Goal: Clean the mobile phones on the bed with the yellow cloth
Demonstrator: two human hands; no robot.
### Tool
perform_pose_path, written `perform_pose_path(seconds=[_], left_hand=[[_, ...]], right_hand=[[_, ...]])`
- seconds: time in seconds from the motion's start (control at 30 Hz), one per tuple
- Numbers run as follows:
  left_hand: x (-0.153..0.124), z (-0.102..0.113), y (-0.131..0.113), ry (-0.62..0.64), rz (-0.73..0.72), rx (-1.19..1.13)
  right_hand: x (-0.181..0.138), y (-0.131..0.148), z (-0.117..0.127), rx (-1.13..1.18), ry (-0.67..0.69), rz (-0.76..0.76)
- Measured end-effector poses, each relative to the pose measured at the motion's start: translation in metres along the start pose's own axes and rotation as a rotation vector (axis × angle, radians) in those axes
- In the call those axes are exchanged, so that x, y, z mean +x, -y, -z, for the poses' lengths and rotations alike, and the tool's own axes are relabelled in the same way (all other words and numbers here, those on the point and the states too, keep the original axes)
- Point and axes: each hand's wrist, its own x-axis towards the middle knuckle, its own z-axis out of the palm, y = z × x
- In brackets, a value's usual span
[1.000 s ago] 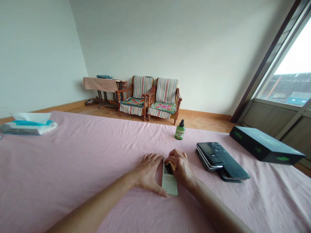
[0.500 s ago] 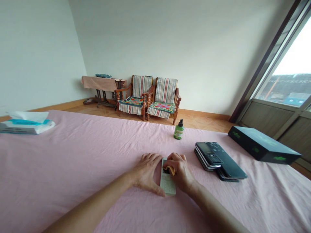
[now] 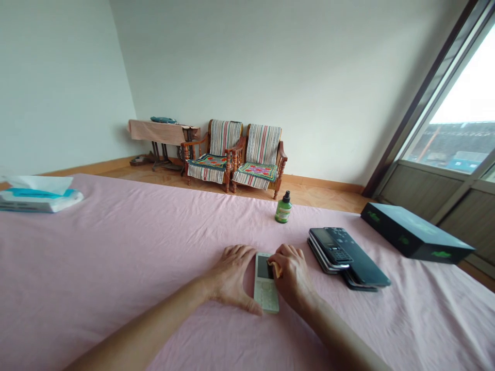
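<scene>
A small white keypad phone [image 3: 265,288] lies flat on the pink cloth [image 3: 116,247] in front of me. My left hand [image 3: 232,275] rests beside its left edge, thumb against the lower corner, fingers curled down on the cloth. My right hand [image 3: 292,273] is closed round a small orange cloth [image 3: 276,268] pressed at the right edge of the phone's dark screen. A stack of dark phones [image 3: 344,255] lies just to the right of that hand.
A green spray bottle [image 3: 283,208] stands beyond the hands. A long black box [image 3: 413,232] lies at the far right. A tissue pack [image 3: 36,195] sits at the far left. Two wooden chairs [image 3: 235,157] and a small table stand by the wall.
My right hand with the orange cloth has slid from the top of the phone's screen to its right edge, uncovering the screen. The left hand has stayed in place.
</scene>
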Motion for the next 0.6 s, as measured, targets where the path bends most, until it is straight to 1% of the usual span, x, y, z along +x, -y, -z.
perform_pose_path(seconds=[0.2,0.4,0.6], left_hand=[[0.0,0.0,-0.008,-0.026,0.037,-0.027],[-0.001,-0.001,-0.008,-0.023,0.051,-0.012],[-0.002,-0.001,-0.007,-0.034,0.046,-0.028]], right_hand=[[0.009,0.013,-0.005,0.079,0.064,0.052],[0.006,0.009,-0.002,-0.026,0.04,0.009],[0.005,0.014,-0.005,0.021,0.082,0.066]])
